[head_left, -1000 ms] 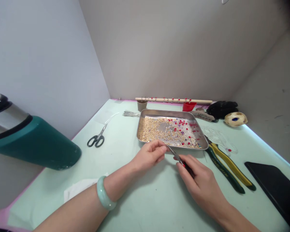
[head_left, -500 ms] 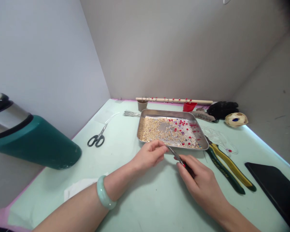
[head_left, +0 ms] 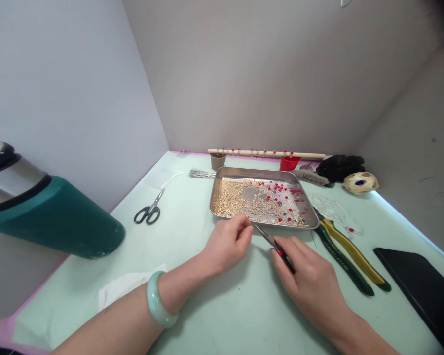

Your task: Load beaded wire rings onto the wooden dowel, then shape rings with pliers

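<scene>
My right hand [head_left: 311, 276] is wrapped around slim needle-nose pliers [head_left: 269, 238] with dark handles and a touch of red. Their narrow tip points up and left, close to my left fingertips. My left hand [head_left: 230, 244], with a pale green bangle [head_left: 160, 301] on the wrist, is closed in a pinch at the near edge of the metal tray [head_left: 314, 217]. Whatever lies between those fingers is too small or hidden to make out. Gold beads [head_left: 227, 195] fill the tray's left side, with clear and red beads [head_left: 279, 187] on its right.
Large yellow-and-green pliers [head_left: 350, 256] and a dark flat object [head_left: 418, 286] lie at right. Scissors [head_left: 148, 213] and a big green bottle [head_left: 70, 217] are at left. Behind the tray, a wooden rod [head_left: 266, 154] carrying small rings rests over a brown cup [head_left: 218, 161] and a red cup [head_left: 289, 163].
My left hand has rolled over and its fingers have curled in tighter, drawing slightly left from the pliers' tip. The right hand with the pliers has barely moved.
</scene>
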`<action>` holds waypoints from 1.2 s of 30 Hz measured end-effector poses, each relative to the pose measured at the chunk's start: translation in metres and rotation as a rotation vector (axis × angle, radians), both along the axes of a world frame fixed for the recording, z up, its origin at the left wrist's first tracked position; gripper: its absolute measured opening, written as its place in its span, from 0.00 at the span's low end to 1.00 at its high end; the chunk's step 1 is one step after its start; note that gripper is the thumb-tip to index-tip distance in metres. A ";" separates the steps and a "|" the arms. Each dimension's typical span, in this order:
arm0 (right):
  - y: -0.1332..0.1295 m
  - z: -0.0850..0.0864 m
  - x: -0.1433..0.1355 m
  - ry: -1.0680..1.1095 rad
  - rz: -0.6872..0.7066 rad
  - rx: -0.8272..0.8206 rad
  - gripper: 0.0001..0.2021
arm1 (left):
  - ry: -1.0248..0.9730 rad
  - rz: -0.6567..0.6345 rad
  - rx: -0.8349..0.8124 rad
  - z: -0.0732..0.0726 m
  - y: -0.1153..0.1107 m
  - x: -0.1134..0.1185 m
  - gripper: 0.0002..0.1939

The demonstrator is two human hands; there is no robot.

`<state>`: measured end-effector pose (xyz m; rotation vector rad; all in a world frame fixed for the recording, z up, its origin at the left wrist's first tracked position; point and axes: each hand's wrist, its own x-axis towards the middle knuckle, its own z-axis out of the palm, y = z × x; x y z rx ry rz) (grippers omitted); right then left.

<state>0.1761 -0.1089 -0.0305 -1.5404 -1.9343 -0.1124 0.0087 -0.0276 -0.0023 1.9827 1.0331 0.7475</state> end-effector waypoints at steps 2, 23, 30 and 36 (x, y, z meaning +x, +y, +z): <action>-0.001 0.000 -0.001 0.044 0.004 -0.047 0.08 | 0.058 0.021 0.109 -0.001 -0.002 -0.001 0.08; -0.001 0.010 -0.003 0.287 0.110 -0.212 0.08 | -0.491 -0.205 -0.675 0.004 0.006 -0.002 0.12; 0.002 0.009 0.001 0.212 0.125 -0.127 0.08 | -0.530 -0.243 -0.795 0.006 0.008 -0.005 0.12; 0.004 0.009 0.006 0.116 0.105 -0.024 0.10 | -0.502 -0.235 -0.784 0.006 0.008 -0.006 0.13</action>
